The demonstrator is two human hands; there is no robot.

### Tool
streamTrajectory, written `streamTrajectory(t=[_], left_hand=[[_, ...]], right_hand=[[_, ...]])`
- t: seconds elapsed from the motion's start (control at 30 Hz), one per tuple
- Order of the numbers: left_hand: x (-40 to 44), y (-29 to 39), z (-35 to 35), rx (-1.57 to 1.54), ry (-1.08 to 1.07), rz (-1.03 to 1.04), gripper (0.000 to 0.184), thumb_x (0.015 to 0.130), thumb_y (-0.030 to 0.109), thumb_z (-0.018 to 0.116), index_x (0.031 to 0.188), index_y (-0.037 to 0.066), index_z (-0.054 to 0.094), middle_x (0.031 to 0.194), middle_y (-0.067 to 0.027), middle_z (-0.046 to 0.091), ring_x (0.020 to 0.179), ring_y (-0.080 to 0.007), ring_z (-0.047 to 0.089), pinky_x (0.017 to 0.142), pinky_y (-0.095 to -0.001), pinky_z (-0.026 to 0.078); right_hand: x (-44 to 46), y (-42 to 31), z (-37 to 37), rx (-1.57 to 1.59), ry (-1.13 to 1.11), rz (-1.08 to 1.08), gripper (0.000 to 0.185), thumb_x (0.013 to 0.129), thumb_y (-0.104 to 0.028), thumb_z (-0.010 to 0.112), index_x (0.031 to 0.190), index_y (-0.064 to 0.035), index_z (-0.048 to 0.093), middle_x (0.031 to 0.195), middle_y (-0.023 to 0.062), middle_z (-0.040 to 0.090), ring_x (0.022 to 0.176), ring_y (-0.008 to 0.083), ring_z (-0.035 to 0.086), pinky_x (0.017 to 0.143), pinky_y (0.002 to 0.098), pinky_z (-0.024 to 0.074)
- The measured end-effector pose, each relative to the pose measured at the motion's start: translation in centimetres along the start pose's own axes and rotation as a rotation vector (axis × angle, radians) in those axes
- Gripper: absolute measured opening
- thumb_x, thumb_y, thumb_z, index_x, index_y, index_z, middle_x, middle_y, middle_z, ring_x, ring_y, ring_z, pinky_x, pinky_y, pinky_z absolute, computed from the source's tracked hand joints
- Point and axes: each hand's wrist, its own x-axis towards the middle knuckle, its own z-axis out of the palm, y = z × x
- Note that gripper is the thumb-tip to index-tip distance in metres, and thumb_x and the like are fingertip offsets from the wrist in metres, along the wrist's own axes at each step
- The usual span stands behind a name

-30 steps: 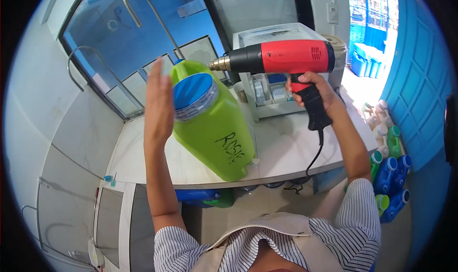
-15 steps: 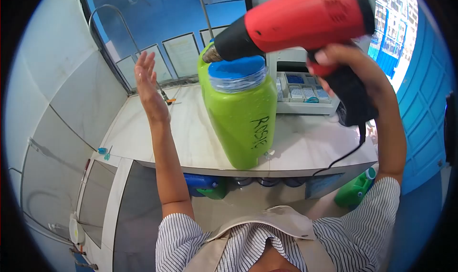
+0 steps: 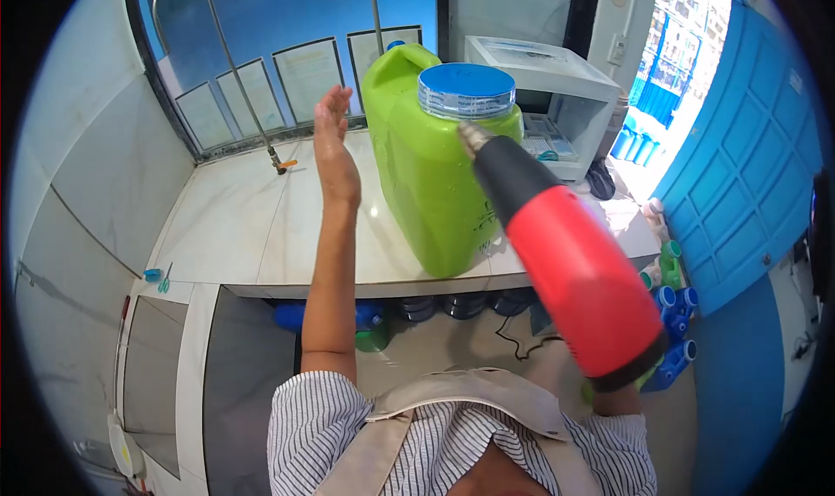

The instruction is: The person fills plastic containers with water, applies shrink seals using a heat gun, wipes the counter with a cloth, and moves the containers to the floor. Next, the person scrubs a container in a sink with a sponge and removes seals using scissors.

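A lime-green jerrycan (image 3: 426, 183) stands upright on the counter, with a blue cap (image 3: 467, 80) on its wide mouth. A clear printed shrink band (image 3: 465, 106) wraps the cap's side. My right hand (image 3: 552, 365) grips a red and black heat gun (image 3: 587, 265); the gun's body hides most of that hand. The metal nozzle (image 3: 472, 137) points up at the jerrycan just below the band. To the jerrycan's left, my left hand (image 3: 335, 152) is raised, fingers stretched out, apart from it and holding nothing.
The white tiled counter (image 3: 296, 226) has a tall metal tap (image 3: 274, 157) at its back left. A white cabinet (image 3: 557, 96) stands behind the jerrycan. Small scissors (image 3: 165, 278) lie at the left edge. Several blue jugs (image 3: 674, 357) sit on the floor at right, near a blue door (image 3: 739, 165).
The heat gun has swung from above and behind the cap down to the jerrycan's front right. My left hand has moved right, closer to the jerrycan. The view has shifted slightly.
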Motion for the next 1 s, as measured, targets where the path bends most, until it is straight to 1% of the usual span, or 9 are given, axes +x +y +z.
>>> streamTrajectory(t=[0.3, 0.43, 0.47, 0.53, 0.6, 0.63, 0.7, 0.8, 1.0], left_hand=[[-3.7, -2.1, 2.9, -0.082, -0.22, -0.072, 0.07, 0.095, 0.049, 0.014, 0.137, -0.005, 0.027, 0.14, -0.019, 0.034, 0.134, -0.0266, 0.025, 0.11, -0.0383, 0.012], [-3.6, -0.6, 6.9, 0.367, -0.241, 0.076, 0.067, 0.097, 0.044, 0.016, 0.137, -0.009, 0.021, 0.143, -0.0246, 0.023, 0.135, -0.0347, 0.017, 0.11, -0.0446, 0.005], [-3.5, -0.7, 7.8, 0.477, -0.251, 0.117, 0.066, 0.097, 0.043, 0.017, 0.137, -0.01, 0.02, 0.144, -0.026, 0.02, 0.136, -0.0367, 0.015, 0.11, -0.0462, 0.003], [-2.3, -1.2, 9.1, 0.542, -0.233, 0.15, 0.073, 0.094, 0.051, 0.023, 0.138, -0.007, 0.02, 0.144, -0.0264, 0.019, 0.135, -0.0392, 0.014, 0.109, -0.0496, 0.007], [-0.1, -0.4, 10.0, 0.743, -0.07, 0.463, 0.084, 0.085, 0.067, 0.032, 0.14, 0.005, 0.026, 0.144, -0.026, 0.021, 0.133, -0.0413, 0.02, 0.107, -0.0506, 0.017], [1.5, 0.5, 10.4, 0.737, -0.086, 0.473, 0.084, 0.085, 0.067, 0.032, 0.14, 0.005, 0.026, 0.144, -0.026, 0.021, 0.133, -0.0413, 0.02, 0.107, -0.0506, 0.017], [4.7, 2.6, 11.0, 1.129, -0.664, 0.221, 0.078, 0.08, 0.067, 0.041, 0.139, 0.016, 0.035, 0.143, -0.0222, 0.026, 0.132, -0.0383, 0.026, 0.105, -0.0453, 0.026], [6.8, 3.5, 12.4, 1.097, -0.992, 0.007, 0.075, 0.075, 0.065, 0.048, 0.135, 0.021, 0.041, 0.142, -0.0217, 0.028, 0.13, -0.0392, 0.028, 0.104, -0.0444, 0.028], [6.9, 2.8, 12.1, 1.047, -0.948, 0.07, 0.075, 0.07, 0.064, 0.054, 0.133, 0.023, 0.045, 0.138, -0.0236, 0.035, 0.123, -0.0409, 0.037, 0.102, -0.0435, 0.032]], right_hand=[[0.5, 0.8, 1.1, -0.005, 0.126, -0.052, 0.033, 0.081, -0.025, 0.059, 0.099, 0.0013, 0.054, 0.082, 0.0082, 0.055, 0.065, 0.0136, 0.054, 0.058, 0.0258, 0.0421], [5.2, 2.6, -6.1, 0.046, 0.278, 0.093, 0.032, 0.083, -0.027, 0.057, 0.098, 0.0006, 0.054, 0.082, 0.0073, 0.055, 0.066, 0.0131, 0.053, 0.059, 0.0254, 0.0407], [6.9, 3.9, -8.8, 0.064, 0.262, 0.222, 0.021, 0.082, -0.022, 0.063, 0.089, -0.0029, 0.06, 0.073, 0.0013, 0.056, 0.069, 0.0109, 0.053, 0.063, 0.0264, 0.0432], [12.4, 7.6, -12.8, -0.234, 0.135, 0.2, 0.023, 0.084, -0.025, 0.063, 0.08, -0.0028, 0.059, 0.068, 0.0014, 0.056, 0.065, 0.0114, 0.051, 0.061, 0.0268, 0.0428], [18.6, 9.1, -14.0, -0.529, 0.18, 0.23, 0.035, 0.08, -0.029, 0.066, 0.099, -0.0003, 0.061, 0.083, 0.006, 0.062, 0.073, 0.0141, 0.056, 0.072, 0.0308, 0.0464], [21.8, 11.9, -14.8, -0.635, 0.183, 0.01, 0.041, 0.078, -0.03, 0.068, 0.105, 0.0001, 0.06, 0.09, 0.0083, 0.064, 0.077, 0.0159, 0.058, 0.076, 0.0325, 0.047], [28.3, 15.0, -15.2, -0.854, 0.01, -0.096, 0.042, 0.071, -0.028, 0.069, 0.106, -0.0062, 0.06, 0.091, 0.0148, 0.066, 0.082, 0.0298, 0.063, 0.076, 0.0383, 0.0491], [36.4, 19.6, -13.9, -1.136, -0.239, -0.013, 0.033, 0.066, -0.022, 0.064, 0.096, -0.0077, 0.063, 0.086, 0.0163, 0.066, 0.082, 0.0359, 0.062, 0.074, 0.0412, 0.051], [43.0, 28.2, -10.3, -1.282, -0.345, 0.065, 0.023, 0.066, -0.017, 0.062, 0.086, -0.0086, 0.068, 0.088, 0.0143, 0.067, 0.083, 0.0316, 0.064, 0.071, 0.0406, 0.0517]])
